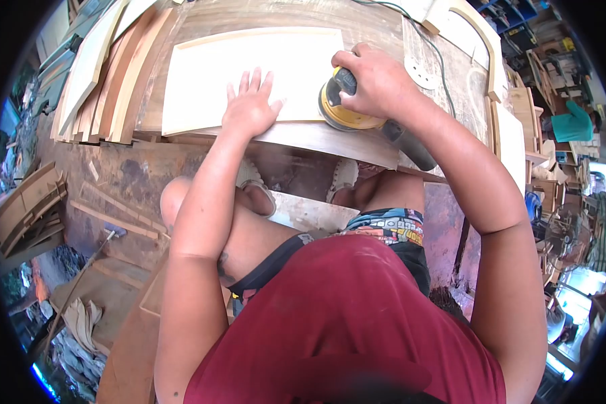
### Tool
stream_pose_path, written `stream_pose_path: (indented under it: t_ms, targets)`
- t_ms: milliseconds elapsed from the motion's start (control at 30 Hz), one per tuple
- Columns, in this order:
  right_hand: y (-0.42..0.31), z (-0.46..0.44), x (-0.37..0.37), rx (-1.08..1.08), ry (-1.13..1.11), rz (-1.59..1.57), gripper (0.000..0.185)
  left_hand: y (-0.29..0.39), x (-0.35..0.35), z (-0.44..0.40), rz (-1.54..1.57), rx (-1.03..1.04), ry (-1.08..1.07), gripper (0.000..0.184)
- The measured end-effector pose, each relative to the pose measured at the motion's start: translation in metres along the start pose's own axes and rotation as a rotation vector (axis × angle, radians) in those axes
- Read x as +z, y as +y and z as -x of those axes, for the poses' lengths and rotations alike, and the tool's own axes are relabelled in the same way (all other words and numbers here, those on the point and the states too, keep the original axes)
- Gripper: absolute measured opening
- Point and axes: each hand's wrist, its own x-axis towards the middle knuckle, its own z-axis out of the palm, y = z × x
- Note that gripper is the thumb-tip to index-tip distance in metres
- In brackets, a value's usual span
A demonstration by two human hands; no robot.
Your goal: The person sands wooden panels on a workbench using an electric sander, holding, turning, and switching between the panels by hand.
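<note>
My left hand [250, 106] lies flat with fingers spread on a pale wooden panel [215, 74] that has a raised rim along its far side. In my right hand [376, 79] is a yellow and black orbital sander [343, 101], gripped from above by its top. The sander sits at the panel's right end, close to the near edge of the bench. Its dark dust canister [411, 147] sticks out toward me below my wrist. Whether the sanding pad touches the panel, I cannot tell.
Several boards [108, 81] stand stacked at the bench's left end. A black cord [438, 54] runs across the wooden bench [374, 23]. A perforated white sanding disc [421, 73] lies right of my right hand. Curved wooden frames [488, 47] stand at the right. Another person [572, 122] is far right.
</note>
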Motion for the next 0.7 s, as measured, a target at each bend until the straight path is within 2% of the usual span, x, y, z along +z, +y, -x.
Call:
stream_pose_path:
  t_ms: [333,433,500,700]
  targets:
    - [-0.044,0.0,0.005,-0.108,0.113,-0.103,0.051,-0.008,0.005,-0.004,0.013,0.053,0.059,0.066]
    - [-0.044,0.001,0.002,-0.121,0.098,-0.107,0.051,-0.009,0.005,-0.003,0.018,0.052,0.055,0.065]
    - [-0.042,0.008,-0.007,-0.111,-0.017,-0.09,0.054,-0.009,0.005,-0.003,0.025,0.05,0.053,0.064]
    - [-0.029,0.024,-0.003,-0.095,0.002,-0.072,0.055,-0.007,0.003,-0.005,0.006,0.043,0.038,0.066]
